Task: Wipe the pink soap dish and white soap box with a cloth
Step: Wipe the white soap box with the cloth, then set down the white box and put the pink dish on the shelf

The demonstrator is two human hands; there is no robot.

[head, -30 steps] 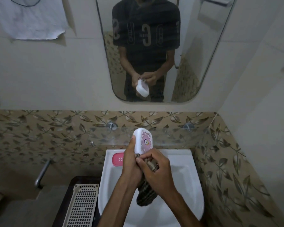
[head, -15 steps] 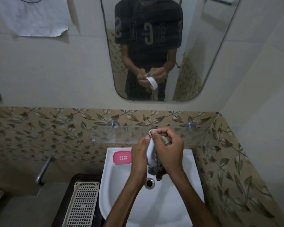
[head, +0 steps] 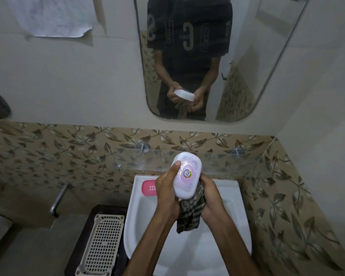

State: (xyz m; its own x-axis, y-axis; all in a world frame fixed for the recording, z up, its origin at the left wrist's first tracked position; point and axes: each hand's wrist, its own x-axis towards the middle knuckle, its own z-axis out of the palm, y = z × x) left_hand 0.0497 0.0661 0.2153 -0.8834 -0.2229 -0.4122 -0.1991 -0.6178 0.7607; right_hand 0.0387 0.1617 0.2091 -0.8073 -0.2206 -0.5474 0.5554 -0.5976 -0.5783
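Observation:
My left hand grips the white soap box over the sink, thumb across its patterned lid, lid facing me. My right hand holds a dark checked cloth bunched against the box's right and lower side; the cloth hangs down between my wrists. The pink soap dish lies on the sink's back left corner, partly hidden behind my left hand.
The white sink is below my hands. A glass shelf runs along the tiled wall just behind the box. A beige perforated tray rests on a dark stand left of the sink. A mirror hangs above.
The box was edge-on half a second ago with my right hand wrapped over it. Now its lid faces me again and my right hand with the cloth has dropped to its lower right side.

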